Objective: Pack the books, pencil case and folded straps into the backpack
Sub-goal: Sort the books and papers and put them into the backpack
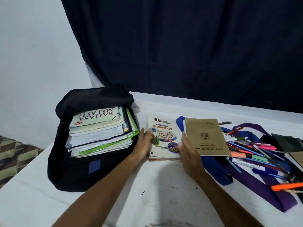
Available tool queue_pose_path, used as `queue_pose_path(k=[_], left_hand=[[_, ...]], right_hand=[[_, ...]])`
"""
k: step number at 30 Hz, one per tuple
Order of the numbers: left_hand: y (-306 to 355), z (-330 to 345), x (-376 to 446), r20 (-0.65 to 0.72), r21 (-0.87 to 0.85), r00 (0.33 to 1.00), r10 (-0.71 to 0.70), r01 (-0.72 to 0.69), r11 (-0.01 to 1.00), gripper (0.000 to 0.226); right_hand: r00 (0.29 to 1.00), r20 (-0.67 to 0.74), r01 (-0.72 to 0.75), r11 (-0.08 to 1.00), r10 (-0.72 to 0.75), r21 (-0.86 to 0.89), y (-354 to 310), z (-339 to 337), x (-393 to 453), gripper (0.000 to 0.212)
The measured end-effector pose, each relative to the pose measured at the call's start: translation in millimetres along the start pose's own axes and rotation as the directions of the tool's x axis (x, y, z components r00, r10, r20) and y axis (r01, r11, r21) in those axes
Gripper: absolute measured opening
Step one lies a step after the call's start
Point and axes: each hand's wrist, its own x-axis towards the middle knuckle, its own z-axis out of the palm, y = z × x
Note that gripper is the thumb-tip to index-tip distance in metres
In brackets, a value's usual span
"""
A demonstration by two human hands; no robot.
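Observation:
An open black backpack (68, 174) lies at the left of the white table, holding a stack of books topped by a Bahasa Melayu book (96, 118). Right of it lies a Matematik book (164, 136) on a small pile. My left hand (144, 143) touches its left edge with straight fingers; my right hand (188, 154) presses its right edge. A brown exercise book (206, 138) lies beside my right hand. Blue and purple straps (255, 192) and loose pens (255, 153) spread over the right side. I cannot make out a pencil case for certain.
A dark curtain (180, 46) hangs behind the table and a pale wall (32, 63) stands at the left. A patterned cushion (14, 156) sits beyond the table's left edge. An orange highlighter (287, 186) lies near the right edge.

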Motion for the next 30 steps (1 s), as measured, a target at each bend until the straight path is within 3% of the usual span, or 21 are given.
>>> queue_pose_path(k=[2, 4, 6, 8, 11, 14, 16, 18, 22, 26, 30], left_hand=[[-12.0, -2.2, 4.2, -0.006, 0.304, 0.998, 0.059, -0.054, 0.951, 0.064], [-22.7, 2.1, 8.0, 0.018, 0.562, 0.989, 0.144, -0.129, 0.817, 0.064], [-27.8, 7.8, 6.3, 0.013, 0.648, 0.983, 0.184, -0.148, 0.747, 0.061], [-28.7, 8.9, 6.5, 0.009, 0.695, 0.98, 0.199, -0.149, 0.703, 0.067], [-36.6, 6.5, 9.8, 0.037, 0.746, 0.971, 0.236, -0.184, 0.64, 0.071], [-38.9, 5.6, 5.5, 0.045, 0.737, 0.966, 0.254, -0.204, 0.645, 0.08], [-41.3, 6.1, 3.4, 0.048, 0.744, 0.954, 0.297, -0.232, 0.627, 0.088], [-44.1, 5.8, 3.9, 0.054, 0.755, 0.946, 0.318, -0.248, 0.608, 0.094], [-43.7, 4.9, 5.7, 0.071, 0.756, 0.947, 0.313, -0.255, 0.602, 0.096], [-35.3, 7.2, 1.6, 0.065, 0.676, 0.961, 0.27, -0.241, 0.696, 0.095], [-14.6, 9.3, -5.3, 0.072, 0.483, 0.965, 0.254, -0.257, 0.837, 0.077]], right_hand=[[0.996, -0.025, -0.084, 0.983, 0.081, -0.164, 6.9, 3.8, 15.4, 0.049], [0.991, -0.034, -0.131, 0.905, 0.129, -0.404, 14.2, 7.8, 27.4, 0.041], [0.983, -0.028, -0.17, 0.842, 0.181, -0.511, 12.4, 12.6, 35.3, 0.04], [0.968, -0.019, -0.227, 0.835, 0.251, -0.501, 3.9, 17.1, 40.4, 0.04], [0.952, -0.055, -0.299, 0.887, 0.3, -0.352, -2.9, 16.3, 48.8, 0.043], [0.945, 0.003, -0.328, 0.944, 0.328, -0.026, 1.3, 4.3, 56.1, 0.046], [0.926, 0.145, -0.367, 0.922, 0.349, 0.12, 0.5, -0.5, 57.3, 0.045], [0.895, 0.26, -0.405, 0.904, 0.362, 0.134, -4.6, 0.7, 53.4, 0.041], [0.838, 0.365, -0.523, 0.787, 0.404, 0.328, -12.7, 1.2, 45.0, 0.048], [0.864, 0.338, -0.497, 0.743, 0.373, 0.449, -13.2, -6.6, 41.6, 0.057], [0.911, 0.268, -0.411, 0.733, 0.313, 0.542, -19.3, -17.4, 38.5, 0.06]])
